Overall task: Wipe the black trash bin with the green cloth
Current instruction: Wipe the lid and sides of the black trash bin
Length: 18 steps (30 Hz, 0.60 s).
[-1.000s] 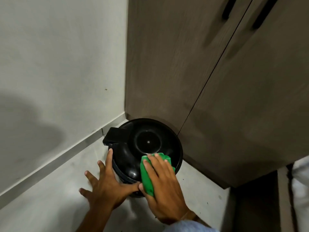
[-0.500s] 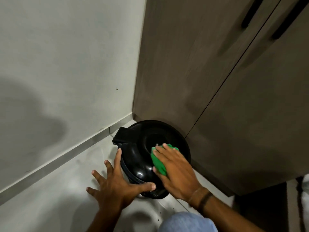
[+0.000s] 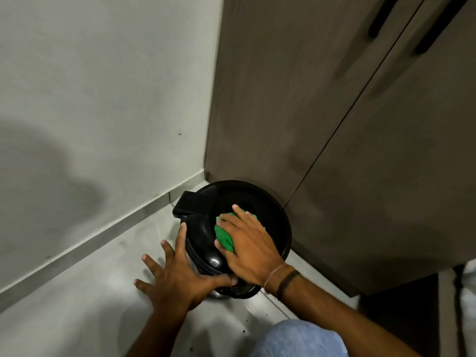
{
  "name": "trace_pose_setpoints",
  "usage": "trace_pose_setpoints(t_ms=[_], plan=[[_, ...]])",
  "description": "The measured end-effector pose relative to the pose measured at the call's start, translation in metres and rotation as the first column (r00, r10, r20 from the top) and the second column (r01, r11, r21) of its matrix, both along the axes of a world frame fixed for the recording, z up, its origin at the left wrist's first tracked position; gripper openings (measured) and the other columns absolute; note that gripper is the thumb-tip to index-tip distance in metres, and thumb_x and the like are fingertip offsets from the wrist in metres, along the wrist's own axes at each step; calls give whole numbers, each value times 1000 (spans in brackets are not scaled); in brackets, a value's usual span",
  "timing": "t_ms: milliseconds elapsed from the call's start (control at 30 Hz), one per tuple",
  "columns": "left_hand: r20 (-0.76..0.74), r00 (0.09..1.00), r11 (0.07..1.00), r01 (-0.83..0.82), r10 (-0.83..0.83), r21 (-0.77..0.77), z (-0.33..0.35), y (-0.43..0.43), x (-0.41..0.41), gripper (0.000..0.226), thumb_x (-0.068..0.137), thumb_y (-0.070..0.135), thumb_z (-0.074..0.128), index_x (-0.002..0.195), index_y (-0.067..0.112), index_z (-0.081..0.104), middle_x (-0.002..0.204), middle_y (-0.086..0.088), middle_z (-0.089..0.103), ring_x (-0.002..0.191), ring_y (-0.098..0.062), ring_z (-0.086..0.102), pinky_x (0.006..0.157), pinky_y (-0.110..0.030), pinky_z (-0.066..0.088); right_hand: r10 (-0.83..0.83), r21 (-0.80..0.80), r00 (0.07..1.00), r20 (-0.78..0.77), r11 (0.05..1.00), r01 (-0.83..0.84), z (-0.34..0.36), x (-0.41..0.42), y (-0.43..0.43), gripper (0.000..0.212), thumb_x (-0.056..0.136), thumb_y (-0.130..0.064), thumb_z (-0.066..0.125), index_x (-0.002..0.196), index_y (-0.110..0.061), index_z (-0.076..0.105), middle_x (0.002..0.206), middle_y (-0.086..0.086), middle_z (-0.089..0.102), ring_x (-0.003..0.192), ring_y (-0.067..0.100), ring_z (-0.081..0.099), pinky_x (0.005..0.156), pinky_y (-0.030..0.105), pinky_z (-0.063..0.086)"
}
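A round black trash bin [image 3: 268,202] with a glossy domed lid stands on the floor in the corner between wall and cabinet. My right hand [image 3: 251,244] lies flat on the lid and presses a folded green cloth [image 3: 223,234] against it; most of the cloth is hidden under the palm. My left hand [image 3: 177,275] braces the bin's near left side, fingers spread, thumb along the lower rim, index finger up the side. The bin's body is mostly hidden below the lid.
A grey wall [image 3: 103,99] with a skirting strip runs along the left. Brown cabinet doors [image 3: 360,150] with black handles stand right behind the bin. Pale floor [image 3: 77,305] lies to the left. My knee in light blue fabric [image 3: 298,338] is at the bottom.
My right hand has slid the green cloth from the lid's near edge up toward its centre. The left hand stays braced on the bin's side. The view has shifted a little.
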<state>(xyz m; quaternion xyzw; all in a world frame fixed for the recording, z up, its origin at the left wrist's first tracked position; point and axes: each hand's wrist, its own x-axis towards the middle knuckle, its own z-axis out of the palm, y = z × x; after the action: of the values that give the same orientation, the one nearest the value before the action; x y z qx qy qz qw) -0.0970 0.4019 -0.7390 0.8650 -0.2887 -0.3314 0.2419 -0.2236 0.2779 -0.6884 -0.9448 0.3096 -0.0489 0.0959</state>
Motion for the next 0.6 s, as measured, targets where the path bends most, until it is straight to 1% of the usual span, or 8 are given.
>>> trace_pose_setpoints(t_ms=[100, 200, 267, 400, 500, 600], plan=[[-8, 1000, 1000, -15, 15, -12, -4, 0, 1, 176, 8, 111, 65, 146, 70, -36, 182, -5, -14, 163, -49, -20, 124, -81, 1, -13, -61, 999, -41, 998, 11, -1, -33, 7, 59, 99, -57, 36, 150, -30, 49, 157, -12, 47, 160, 21, 16, 129, 39, 11], [-12, 1000, 999, -10, 9, -30, -4, 1, 1, 176, 7, 111, 65, 145, 72, -36, 182, -5, -14, 163, -48, -22, 124, -81, -1, -65, -117, 992, -107, 992, 53, 0, -66, 1, 57, 98, -54, 41, 151, -34, 46, 159, -14, 44, 161, 22, 13, 129, 40, 14], [-16, 1000, 999, 0, -1, -44, -4, 2, 2, 175, 8, 111, 67, 146, 72, -35, 182, -6, -14, 163, -48, -22, 124, -81, -2, -85, -133, 987, -139, 989, 67, 3, -75, -13, 54, 98, -52, 42, 149, -36, 46, 160, -13, 43, 160, 24, 13, 130, 42, 16], [-27, 1000, 998, 8, -10, -62, -5, 3, 2, 174, 10, 110, 68, 146, 72, -34, 182, -7, -13, 163, -48, -23, 124, -81, -4, -126, -151, 982, -143, 983, 104, 7, -72, -47, 47, 98, -52, 43, 142, -38, 52, 162, -8, 42, 160, 29, 16, 126, 45, 21], [-31, 999, 997, 13, -15, -72, -5, 3, 3, 175, 11, 110, 68, 147, 72, -34, 183, -7, -13, 163, -48, -23, 124, -81, -5, -134, -103, 978, -160, 988, 119, 9, -63, -68, 50, 99, -50, 46, 148, -38, 47, 166, -8, 36, 161, 28, 11, 129, 46, 22], [-29, 1000, 997, 6, -8, -79, -6, 3, 3, 175, 10, 110, 68, 148, 72, -33, 183, -7, -11, 163, -47, -23, 123, -81, -6, -139, -37, 983, -119, 990, 136, 7, -53, -76, 49, 101, -47, 49, 148, -33, 50, 165, -7, 37, 161, 27, 10, 129, 46, 22]])
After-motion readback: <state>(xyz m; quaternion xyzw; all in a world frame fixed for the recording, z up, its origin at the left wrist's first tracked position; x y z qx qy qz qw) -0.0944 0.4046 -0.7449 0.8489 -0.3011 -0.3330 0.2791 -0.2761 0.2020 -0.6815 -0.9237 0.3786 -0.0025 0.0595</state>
